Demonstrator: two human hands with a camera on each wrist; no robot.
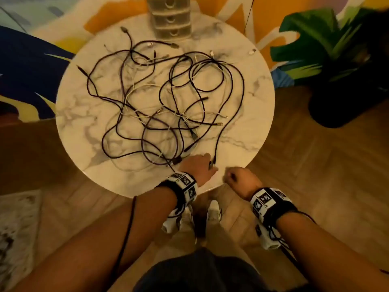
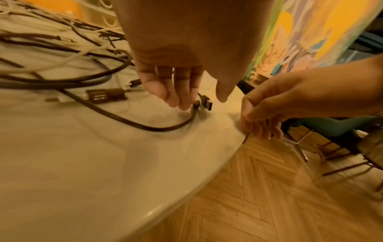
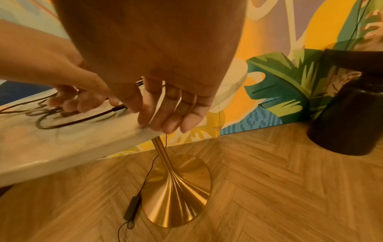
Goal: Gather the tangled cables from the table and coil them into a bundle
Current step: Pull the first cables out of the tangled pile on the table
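Several black and white cables [image 1: 160, 98] lie tangled across the round marble table [image 1: 248, 131]. My left hand [image 1: 197, 167] hangs over the near edge with its fingers [image 2: 180, 98] straight and loose. A black USB plug [image 2: 206, 102] lies between those fingers and the thumb, and nothing is gripped. That plug ends a long black cable [image 1: 219, 142] running back into the tangle. My right hand [image 1: 240, 178] is at the table's rim, fingers [image 2: 263, 126] curled round a thin dark wire [image 3: 163, 144]. The wire drops to a small black box [image 3: 132, 206] on the floor.
A clear drawer unit [image 1: 171, 20] stands at the table's far edge. A potted plant in a dark pot [image 1: 341, 102] is on the floor to the right. The gold pedestal base [image 3: 176, 193] stands on wood flooring under the table.
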